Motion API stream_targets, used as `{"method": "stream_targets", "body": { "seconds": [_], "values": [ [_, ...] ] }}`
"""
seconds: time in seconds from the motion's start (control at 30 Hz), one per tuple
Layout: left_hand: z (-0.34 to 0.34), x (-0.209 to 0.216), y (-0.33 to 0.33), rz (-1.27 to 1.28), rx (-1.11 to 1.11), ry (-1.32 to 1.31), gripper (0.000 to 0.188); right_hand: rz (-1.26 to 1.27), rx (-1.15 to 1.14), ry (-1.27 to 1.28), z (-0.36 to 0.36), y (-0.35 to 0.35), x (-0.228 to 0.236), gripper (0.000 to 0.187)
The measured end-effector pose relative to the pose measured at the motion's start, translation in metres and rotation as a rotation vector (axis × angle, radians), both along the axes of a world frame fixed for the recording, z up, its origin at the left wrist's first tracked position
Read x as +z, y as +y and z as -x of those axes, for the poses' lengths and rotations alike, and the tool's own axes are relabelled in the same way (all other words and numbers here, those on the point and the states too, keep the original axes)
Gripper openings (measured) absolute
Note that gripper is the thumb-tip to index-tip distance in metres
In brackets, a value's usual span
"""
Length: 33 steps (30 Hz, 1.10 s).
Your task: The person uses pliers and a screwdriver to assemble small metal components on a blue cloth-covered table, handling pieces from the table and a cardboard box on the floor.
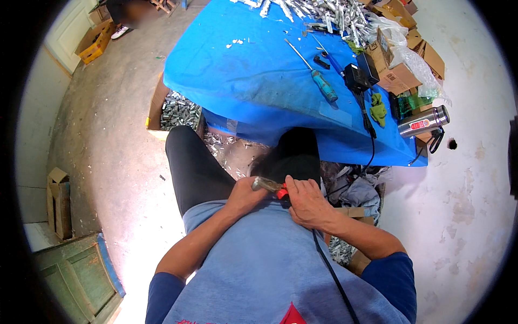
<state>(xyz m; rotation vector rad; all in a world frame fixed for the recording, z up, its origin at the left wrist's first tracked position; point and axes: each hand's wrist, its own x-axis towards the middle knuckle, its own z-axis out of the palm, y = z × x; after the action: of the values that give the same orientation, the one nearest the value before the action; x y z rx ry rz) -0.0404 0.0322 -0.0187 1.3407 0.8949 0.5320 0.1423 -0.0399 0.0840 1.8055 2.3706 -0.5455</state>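
Both of my hands meet over my lap, in front of the blue-covered table. My left hand [245, 195] is closed round a small silvery metal piece [264, 184], which sticks out past the thumb toward the right. My right hand [307, 202] grips a red and black tool [283, 193]; most of it is hidden by the fingers, so its kind does not show. The tool's front end touches or nearly touches the metal piece; which of the two I cannot tell.
The blue-covered table [243, 65] bears a heap of metal pieces [340, 19], a teal-handled screwdriver [324, 86], a black power adapter [356, 78] and a steel flask [423, 121]. A carton of small metal parts [181, 112] stands left below. A black cable [334, 278] crosses my shirt.
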Motion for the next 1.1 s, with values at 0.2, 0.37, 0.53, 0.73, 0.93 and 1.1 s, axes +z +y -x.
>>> {"method": "stream_targets", "body": {
  "seconds": [0.2, 0.37, 0.53, 0.73, 0.93, 1.1],
  "values": [
    [0.002, 0.014, 0.003, -0.017, -0.052, 0.039, 0.024, -0.118, 0.045, -0.074, -0.006, 0.000, -0.010, 0.070],
    [0.002, 0.016, 0.001, 0.019, -0.064, -0.012, 0.018, -0.128, 0.090, -0.040, -0.010, 0.005, -0.006, 0.064],
    [0.003, 0.009, 0.001, 0.028, -0.141, -0.039, 0.020, -0.163, 0.163, -0.031, -0.018, 0.007, -0.007, 0.062],
    [0.003, 0.012, 0.000, -0.011, -0.173, 0.031, 0.020, -0.171, 0.209, -0.049, -0.024, 0.010, -0.002, 0.058],
    [0.003, 0.010, -0.003, -0.085, -0.225, 0.085, 0.019, -0.177, 0.268, -0.116, -0.032, 0.013, 0.006, 0.054],
    [0.002, 0.015, 0.000, -0.098, -0.308, 0.151, 0.022, -0.167, 0.297, -0.154, -0.035, 0.016, 0.013, 0.052]
  ]
}}
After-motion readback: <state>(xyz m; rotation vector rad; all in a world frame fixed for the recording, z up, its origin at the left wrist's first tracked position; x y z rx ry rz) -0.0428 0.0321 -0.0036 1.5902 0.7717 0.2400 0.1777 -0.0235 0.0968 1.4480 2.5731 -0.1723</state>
